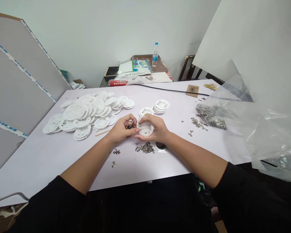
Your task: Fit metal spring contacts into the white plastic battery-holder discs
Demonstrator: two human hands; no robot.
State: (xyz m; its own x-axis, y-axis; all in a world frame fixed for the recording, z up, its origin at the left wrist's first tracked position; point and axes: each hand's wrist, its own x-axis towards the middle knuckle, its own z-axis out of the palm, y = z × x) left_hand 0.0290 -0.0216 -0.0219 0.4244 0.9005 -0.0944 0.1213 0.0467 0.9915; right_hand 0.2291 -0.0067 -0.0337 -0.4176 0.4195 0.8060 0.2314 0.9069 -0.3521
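Note:
My right hand [159, 127] grips a white round plastic battery-compartment disc [145, 128] by its edge, fingers over the top and thumb below. At the disc's left side, my left hand [121, 130] is closed around a small dark tool [130, 125] with a bit of yellow on it. Its exact kind is hidden by the fingers. Just below the hands lies a heap of small metal contact pieces [146, 148]. Smaller clusters of metal pieces [116, 151] are nearer my left forearm. A round dark-faced object [161, 146] sits partly under my right wrist.
A big pile of white discs [82, 111] spreads over the left of the table [63, 161]. Short stacks of discs [162, 105] stand beyond my hands. To the right lies a plastic bag of metal pieces [212, 116]. A black cable [165, 89] crosses the back, near a water bottle [155, 55].

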